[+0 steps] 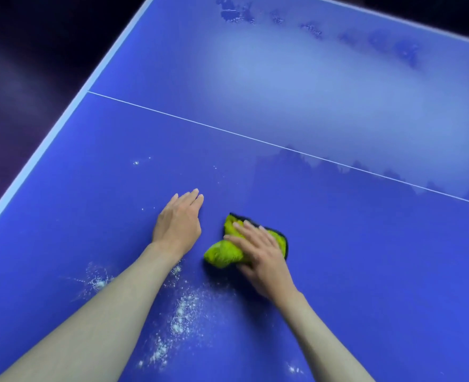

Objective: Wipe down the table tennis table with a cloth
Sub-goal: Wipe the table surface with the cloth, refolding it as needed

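Beside left hand (178, 220): white powder (182, 312), cloth (229, 250) under right hand (261, 250).

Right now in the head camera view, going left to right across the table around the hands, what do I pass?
white edge stripe → powder patch → left hand, flat on the table → green cloth → right hand, pressing the cloth.

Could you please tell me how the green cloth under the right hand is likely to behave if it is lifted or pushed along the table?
The cloth is bunched into soft folds under the right hand, so it probably flops when lifted. It looks light. Pushed over the smooth table, it would likely slide and bunch further, not roll.
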{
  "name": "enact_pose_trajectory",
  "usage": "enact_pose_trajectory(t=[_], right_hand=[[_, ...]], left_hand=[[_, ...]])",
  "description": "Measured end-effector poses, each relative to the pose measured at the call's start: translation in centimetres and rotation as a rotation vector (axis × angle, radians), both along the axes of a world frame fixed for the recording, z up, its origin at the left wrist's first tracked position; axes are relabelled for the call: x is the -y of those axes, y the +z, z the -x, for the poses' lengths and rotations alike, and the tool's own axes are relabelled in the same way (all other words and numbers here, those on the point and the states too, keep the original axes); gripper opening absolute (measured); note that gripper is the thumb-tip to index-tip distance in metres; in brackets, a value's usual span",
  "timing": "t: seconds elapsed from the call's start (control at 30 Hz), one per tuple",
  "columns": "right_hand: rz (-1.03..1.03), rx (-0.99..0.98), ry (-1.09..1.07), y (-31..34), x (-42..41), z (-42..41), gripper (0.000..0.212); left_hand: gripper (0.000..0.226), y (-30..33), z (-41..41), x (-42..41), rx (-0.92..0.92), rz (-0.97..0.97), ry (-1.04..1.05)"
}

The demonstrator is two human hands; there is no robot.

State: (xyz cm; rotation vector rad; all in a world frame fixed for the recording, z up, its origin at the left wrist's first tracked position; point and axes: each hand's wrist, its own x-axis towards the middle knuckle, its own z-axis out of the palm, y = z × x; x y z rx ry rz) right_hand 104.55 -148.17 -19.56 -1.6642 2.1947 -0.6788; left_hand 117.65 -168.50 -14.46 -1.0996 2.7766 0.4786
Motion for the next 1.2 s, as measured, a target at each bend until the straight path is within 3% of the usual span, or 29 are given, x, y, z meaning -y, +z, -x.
enact_pose_trajectory(t=[0.13, 0.2, 0.4, 0.53, 0.67, 0.83, 0.9, 1.07, 1.2], right_hand=[[0.161, 0.273, -0.520, -0.1, 7.1, 9.0, 0.057], [0.152, 0.309, -0.707, 0.5, 11.1, 12.5, 0.055], [0.041, 0.088, -0.575, 0.2, 15.7, 10.4, 0.059], [0.052, 0.056, -0.345, 0.2, 11.3, 3.8, 0.064], [0.029, 0.076, -0.170, 1.0, 3.9, -2.8, 0.067], [-0.004, 0.107, -0.020, 0.7, -0.1, -4.4, 0.073], [0.018, 0.172, -0.083, 0.4, 1.3, -2.3, 0.074], [0.092, 0.217, -0.511, 0.2, 11.0, 7.1, 0.066], [0.082, 0.148, -0.618, 0.4, 18.7, 10.0, 0.058]], left_hand=[[0.074, -1.7, -0.5, -0.3, 0.040, 0.050, -0.023], [0.075, -1.9, -0.6, -0.6, 0.042, 0.074, -0.029], [0.077, -2.1, -0.3, -0.7, 0.041, 0.083, -0.030], [0.078, -2.0, -0.7, -0.3, -0.032, 0.009, -0.002], [0.064, -0.3, -0.1, 0.9, -0.073, -0.031, 0.001], [0.056, -0.6, -1.4, 2.1, -0.096, 0.026, -0.067], [0.062, -1.6, -1.8, 2.4, -0.104, 0.044, -0.063], [0.082, -2.2, -2.1, 1.6, -0.076, 0.034, -0.047], [0.086, -2.1, -1.7, 1.7, -0.008, 0.026, -0.053]])
